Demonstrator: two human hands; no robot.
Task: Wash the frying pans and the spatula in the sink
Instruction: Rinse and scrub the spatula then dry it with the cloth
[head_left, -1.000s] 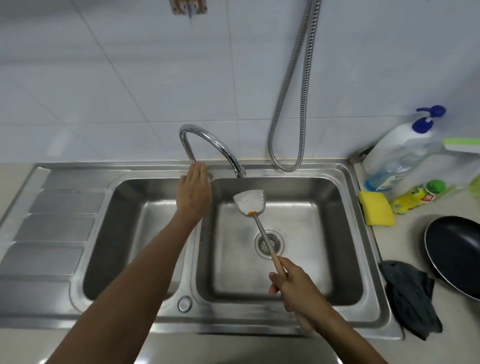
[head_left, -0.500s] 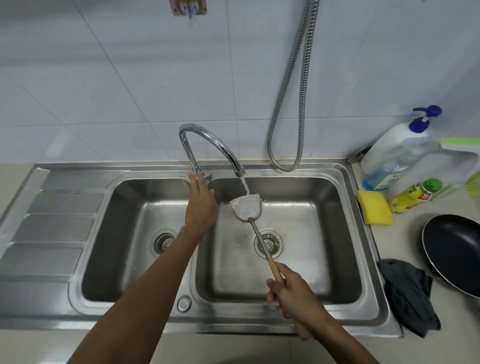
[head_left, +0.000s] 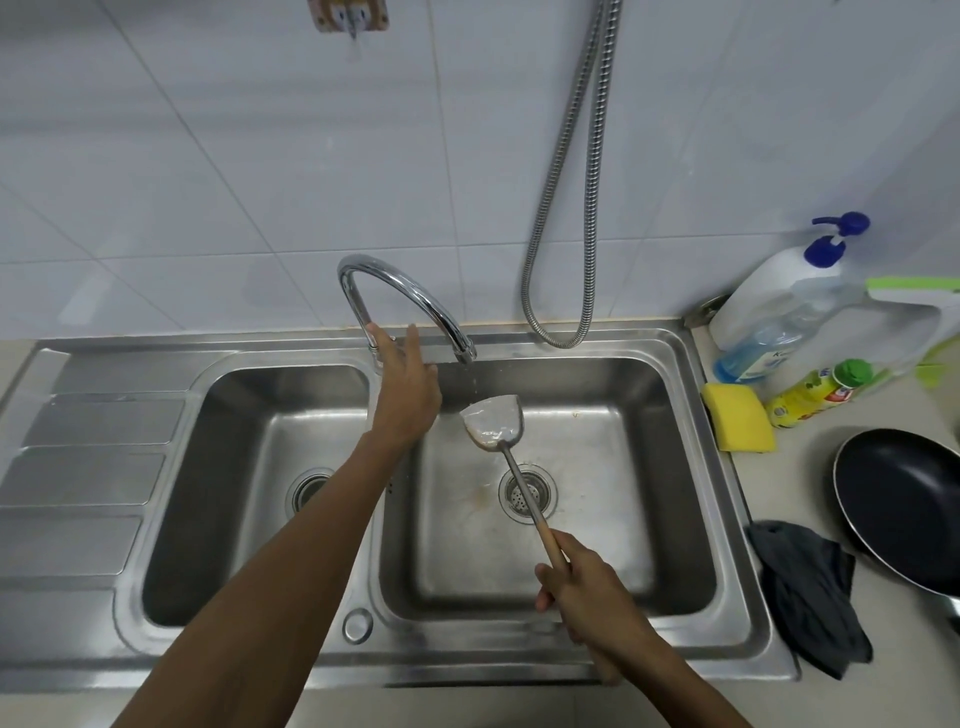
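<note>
The right hand (head_left: 587, 592) is clenching the wooden grip of a metal spatula (head_left: 493, 423), holding it over the sink's right basin (head_left: 613, 545); its blade, filmed with pale wet residue, is sitting under a thin trickle from the faucet (head_left: 358, 312), at 12 o'clock from the drain (head_left: 511, 500); the left hand (head_left: 405, 384) is reaching to the faucet's base, fingers straight, grasping nothing; a black frying pan (head_left: 904, 499) is lying at 3 o'clock on the counter; the yellow detergent bottle (head_left: 815, 392) is showing print too blurred to read.

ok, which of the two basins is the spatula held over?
The right basin, under the faucet spout. The right hand holds the spatula above its drain; only the left forearm crosses the left basin.
</note>
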